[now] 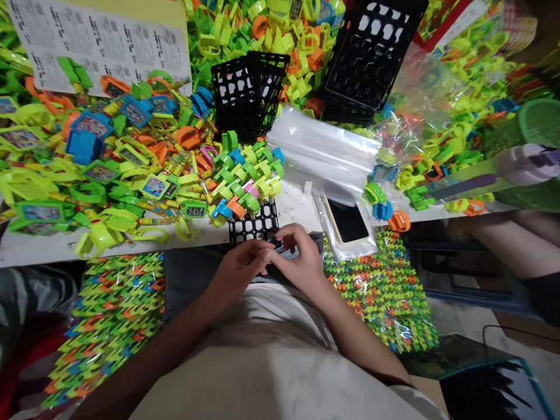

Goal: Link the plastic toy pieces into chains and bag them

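Plastic piece in hand: a small grey-blue item (289, 254) is pinched between the fingertips of both hands, low at the table edge, over the lap; what it is exactly cannot be told, as most of it is hidden by the fingers.
Left hand (238, 269): curled nearly closed, fingertips pressed against the item from the left side.
Right hand (298, 256): bent over the item from above and the right, thumb and forefinger closed on it, the other fingers loosely arched.
Black tray (256, 224): a gridded tray is set just beyond the fingertips, overhanging the table edge; its far part is loaded with a packed row of green, yellow, blue, pink and orange clips (245, 178), while the near squares are seen bare.
Progress, as judged: the tray appears partly filled, with the near rows left to be filled; the item in hand is not yet seated anywhere.
Clear bags (321, 151): a stack is laid just right of the tray, with a phone (347, 221) in a clear sleeve near the right hand.
Loose stock: heaps of bright toy watches (94, 131) and bands are spread across the table to the left and far side.
Black baskets (249, 93): two are stood behind the tray.
Packed sheets (385, 291): bagged, patterned bundles are stacked under the table edge on both sides of the lap.
Printed sheet (100, 44): laid at the far left.
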`<state>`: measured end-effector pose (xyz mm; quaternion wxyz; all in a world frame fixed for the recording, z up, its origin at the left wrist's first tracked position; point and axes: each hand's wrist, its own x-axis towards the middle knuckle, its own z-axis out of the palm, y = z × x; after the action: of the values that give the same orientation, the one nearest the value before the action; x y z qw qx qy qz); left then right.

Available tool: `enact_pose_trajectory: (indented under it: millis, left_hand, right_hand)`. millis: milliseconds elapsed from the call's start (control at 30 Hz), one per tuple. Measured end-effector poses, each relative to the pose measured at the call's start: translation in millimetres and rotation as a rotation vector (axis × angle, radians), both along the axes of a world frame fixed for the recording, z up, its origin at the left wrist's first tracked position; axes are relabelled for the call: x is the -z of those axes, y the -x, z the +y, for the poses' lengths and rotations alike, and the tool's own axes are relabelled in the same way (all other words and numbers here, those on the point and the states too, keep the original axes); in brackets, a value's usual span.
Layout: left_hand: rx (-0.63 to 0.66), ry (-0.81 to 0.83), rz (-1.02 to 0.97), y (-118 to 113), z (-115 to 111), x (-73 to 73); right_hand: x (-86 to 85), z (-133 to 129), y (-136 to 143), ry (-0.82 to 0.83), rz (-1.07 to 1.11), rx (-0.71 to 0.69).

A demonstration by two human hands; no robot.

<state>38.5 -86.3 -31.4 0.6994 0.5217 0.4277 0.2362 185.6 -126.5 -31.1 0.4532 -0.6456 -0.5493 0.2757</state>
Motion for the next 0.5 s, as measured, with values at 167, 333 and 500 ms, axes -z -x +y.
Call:
enact_pose_trajectory:
  millis: [167, 333, 500]
  left_hand:
    - [0.001, 0.017, 0.013, -9, 2, 1.0]
    - [-0.013, 0.055, 0.002, 1, 8, 4.0]
    - [-0.12, -0.131, 0.05, 20, 6, 3.3]
  right_hand:
    - [0.8, -1, 6, 0.056, 0.057, -0.069]
    - [0.5, 0, 11, 0.306, 0.635, -0.197]
    - [2.7, 2, 15, 0.402, 0.995, -0.184]
